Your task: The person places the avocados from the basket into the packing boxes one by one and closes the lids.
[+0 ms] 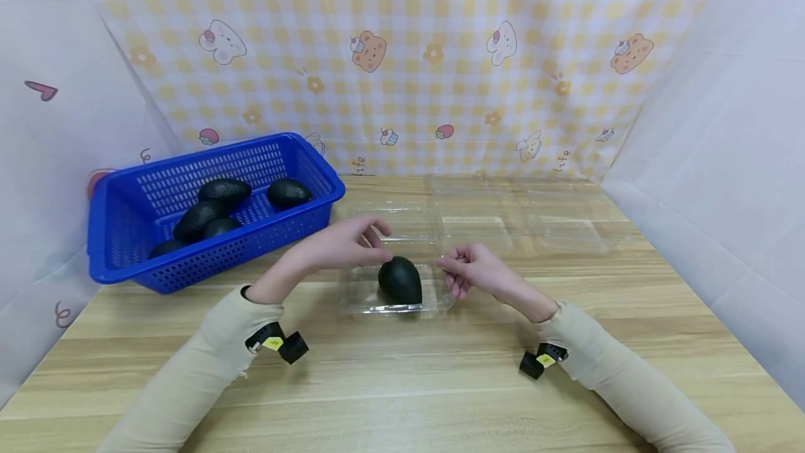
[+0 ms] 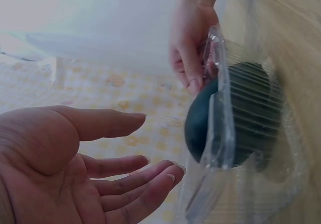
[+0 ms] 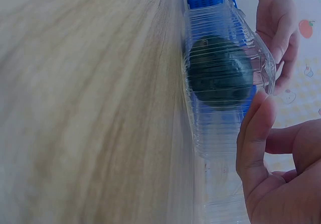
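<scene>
A dark green avocado (image 1: 400,282) lies in a clear plastic clamshell box (image 1: 360,291) at the middle of the table; its dark skin also shows through the ribbed wall in the right wrist view. My left hand (image 1: 355,242) hovers over the box's back left side, beside the avocado. In the left wrist view its fingers (image 2: 145,189) are spread loosely and hold nothing. With thumb and fingertips, my right hand (image 1: 473,270) pinches the box's right rim. The lid (image 1: 396,221) appears folded back behind the box, though clear plastic makes its outline faint.
On the left stands a blue plastic basket (image 1: 216,257) with several avocados (image 1: 224,191) in it. More clear plastic boxes (image 1: 569,226) lie at the back right of the wooden table (image 1: 402,383). A patterned curtain (image 1: 434,89) hangs behind.
</scene>
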`<state>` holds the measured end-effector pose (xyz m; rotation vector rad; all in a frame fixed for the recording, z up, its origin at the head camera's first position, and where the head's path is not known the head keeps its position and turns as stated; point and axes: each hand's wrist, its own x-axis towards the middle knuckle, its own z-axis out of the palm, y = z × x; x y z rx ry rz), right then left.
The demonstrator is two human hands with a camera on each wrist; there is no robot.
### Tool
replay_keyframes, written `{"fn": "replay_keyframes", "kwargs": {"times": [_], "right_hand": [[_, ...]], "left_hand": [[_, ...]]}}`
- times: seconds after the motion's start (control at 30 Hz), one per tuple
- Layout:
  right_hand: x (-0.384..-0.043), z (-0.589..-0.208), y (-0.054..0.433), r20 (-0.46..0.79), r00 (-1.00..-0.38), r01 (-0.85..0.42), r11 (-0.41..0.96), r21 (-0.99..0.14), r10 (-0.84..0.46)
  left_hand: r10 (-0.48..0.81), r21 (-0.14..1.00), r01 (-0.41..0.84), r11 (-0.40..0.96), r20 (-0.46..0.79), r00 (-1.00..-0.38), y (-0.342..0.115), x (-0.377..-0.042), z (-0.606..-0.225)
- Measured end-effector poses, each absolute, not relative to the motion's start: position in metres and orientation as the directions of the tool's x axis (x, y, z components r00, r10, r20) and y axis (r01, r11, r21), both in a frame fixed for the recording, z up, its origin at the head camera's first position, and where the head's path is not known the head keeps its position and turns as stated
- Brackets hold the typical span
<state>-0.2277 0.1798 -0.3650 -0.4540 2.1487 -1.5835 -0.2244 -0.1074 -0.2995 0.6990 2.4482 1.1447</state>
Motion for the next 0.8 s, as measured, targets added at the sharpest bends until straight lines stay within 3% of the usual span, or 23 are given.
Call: {"fn": "replay_keyframes", "kwargs": {"times": [0.8], "right_hand": [[-0.226,-0.364,0.179,-0.149,-0.855,-0.003,0.291,-0.957,-0.497]], "left_hand": [[0.373,0.701,0.35,0.622,0.128,-0.919,-0.143,-0.228,-0.277]]}}
